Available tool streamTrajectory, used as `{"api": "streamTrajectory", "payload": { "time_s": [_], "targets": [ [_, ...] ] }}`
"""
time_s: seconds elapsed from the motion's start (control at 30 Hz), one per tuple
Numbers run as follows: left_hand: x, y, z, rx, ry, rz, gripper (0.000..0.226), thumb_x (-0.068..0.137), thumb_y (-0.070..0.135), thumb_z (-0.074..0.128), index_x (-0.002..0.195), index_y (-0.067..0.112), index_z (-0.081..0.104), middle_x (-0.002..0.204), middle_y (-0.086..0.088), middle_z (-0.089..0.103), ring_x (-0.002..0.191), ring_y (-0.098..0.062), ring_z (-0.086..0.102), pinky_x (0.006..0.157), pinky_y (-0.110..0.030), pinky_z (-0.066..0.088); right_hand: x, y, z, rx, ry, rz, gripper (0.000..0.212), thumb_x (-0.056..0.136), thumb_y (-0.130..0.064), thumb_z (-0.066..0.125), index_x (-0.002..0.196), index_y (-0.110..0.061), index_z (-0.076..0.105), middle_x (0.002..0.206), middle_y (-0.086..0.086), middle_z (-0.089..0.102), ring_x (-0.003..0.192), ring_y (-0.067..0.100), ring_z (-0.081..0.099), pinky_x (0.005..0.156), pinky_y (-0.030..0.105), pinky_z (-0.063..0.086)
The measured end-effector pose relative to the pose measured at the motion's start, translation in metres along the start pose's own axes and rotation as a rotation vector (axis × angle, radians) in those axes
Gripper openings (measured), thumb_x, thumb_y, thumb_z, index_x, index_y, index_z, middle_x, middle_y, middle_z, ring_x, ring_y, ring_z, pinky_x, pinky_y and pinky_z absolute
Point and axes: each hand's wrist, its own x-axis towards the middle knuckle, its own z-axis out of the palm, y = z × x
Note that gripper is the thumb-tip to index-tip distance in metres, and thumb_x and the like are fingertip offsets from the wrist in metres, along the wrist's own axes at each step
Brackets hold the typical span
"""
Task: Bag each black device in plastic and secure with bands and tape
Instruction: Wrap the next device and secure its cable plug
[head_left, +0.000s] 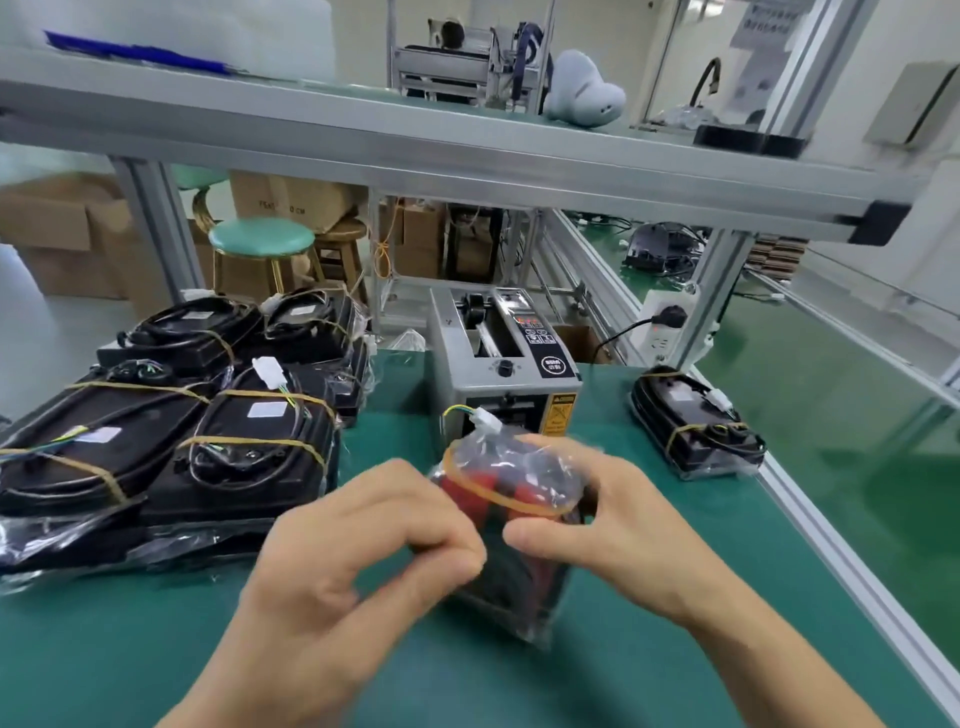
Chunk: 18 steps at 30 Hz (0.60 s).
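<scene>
Hands: left and right both pinch bagged device before dispenser; film probably slippery, grip body under band

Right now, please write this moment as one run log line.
step: banding | left hand: grips bagged device | right hand: grips it | rubber band: around bag top | tape machine: behind, untouched

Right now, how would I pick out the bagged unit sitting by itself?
Find the grey tape dispenser at the middle of the green bench. To its right, near the bench edge, lies a lone bagged black device. Unlike the stacked devices on the left, nothing touches it.
</scene>
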Motion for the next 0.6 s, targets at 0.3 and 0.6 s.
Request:
{"api": "streamTrajectory", "payload": {
  "time_s": [0.3,0.6],
  "targets": [
    [0.018,-0.012,0.015,0.163,0.078,-0.239,0.021,0.079,0.043,0.063,0.094,0.031,0.07,0.092,0.014,0.058,0.094,-0.008,0.059,0.082,-0.016,0.042,-0.001,0.004,0.008,0.047,-0.125,-0.037,0.066,0.071,-0.021,0.086,0.13,-0.028,0.058,0.121,-0.017,0.066,0.115,-0.002,0.058,0.096,0.012,0.041],
    [0.004,-0.018,-0.003,0.249,-0.249,0.133,0.03,0.091,0.038,0.058,0.077,0.016,0.074,0.08,0.011,0.058,0.081,-0.003,0.053,0.072,-0.019,0.044,0.012,0.017,0.008,0.202,-0.105,-0.117,0.057,0.073,-0.019,0.08,0.125,-0.027,0.059,0.119,-0.009,0.066,0.112,0.01,0.062,0.095,0.021,0.046]
  ]
}}
